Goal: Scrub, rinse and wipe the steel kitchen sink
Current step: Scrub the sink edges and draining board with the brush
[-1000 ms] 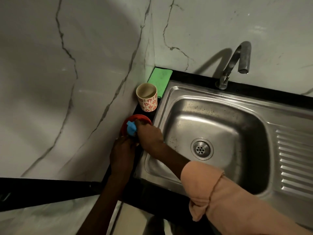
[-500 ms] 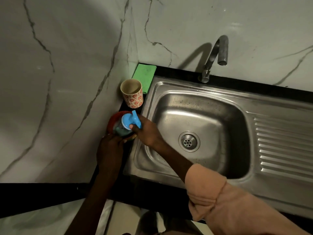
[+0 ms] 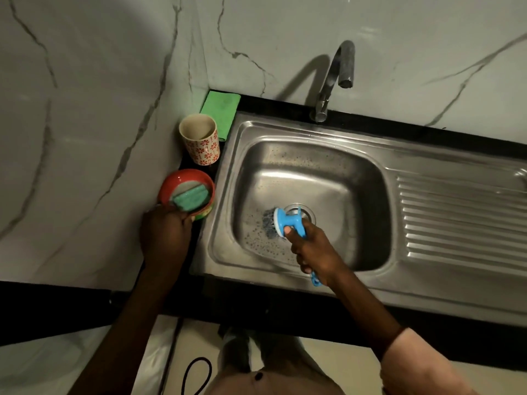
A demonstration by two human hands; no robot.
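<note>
Left hand: I have it at the counter's left edge, fingers curled over the near rim of the round red soap bowl, which holds a green scouring pad.
Cup and cloth: patterned paper cup stands just behind the bowl; folded green cloth lies in the corner behind that.
Sink: rectangular steel kitchen sink sits right of the bowl, long axis left to right, ribbed drainboard on its right; curved steel tap behind, nothing running.
Right hand: I clamp it on the blue-handled steel-wool scrubber, wire head on the basin floor, touching the drain's left edge.
Scrubber axis: handle runs from near-right to far-left, head pointing left.
Next move, my judgement: unscrubbed floor and left wall lie straight ahead of the head; right hand does it.
</note>
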